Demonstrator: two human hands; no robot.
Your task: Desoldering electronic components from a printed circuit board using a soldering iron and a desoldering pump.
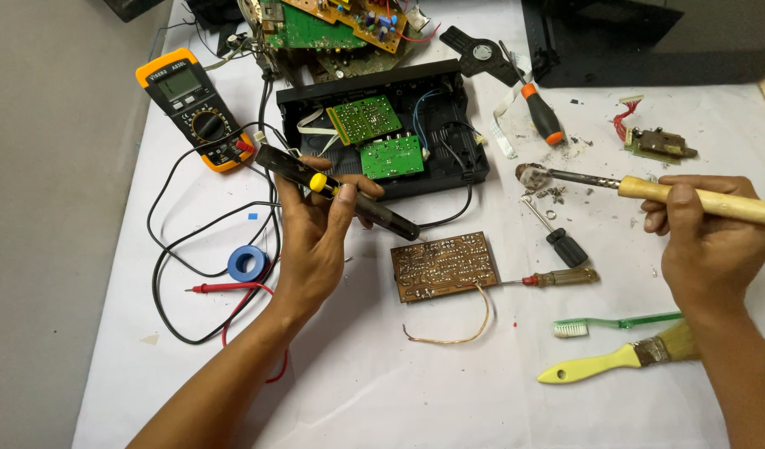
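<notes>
Desoldering pump, a dark slim tube with a yellow button, is gripped in the closed left hand; its long axis runs from 10 o'clock to 4 o'clock, and the tip comes down just at the upper left corner of the brown circuit board. This board lies flat on the white surface, at about 3 o'clock from the left hand, very near to it. The right hand is closed around the pale wooden handle of a soldering iron; the metal shaft points to 9 o'clock, and the dull tip stays well apart from the board, at its 1 o'clock. So the left hand is the nearer one. Further out, a black plastic case with two green boards sits at 12 o'clock, a yellow multimeter at 10 o'clock, and a toothbrush and a paintbrush at 4 o'clock
</notes>
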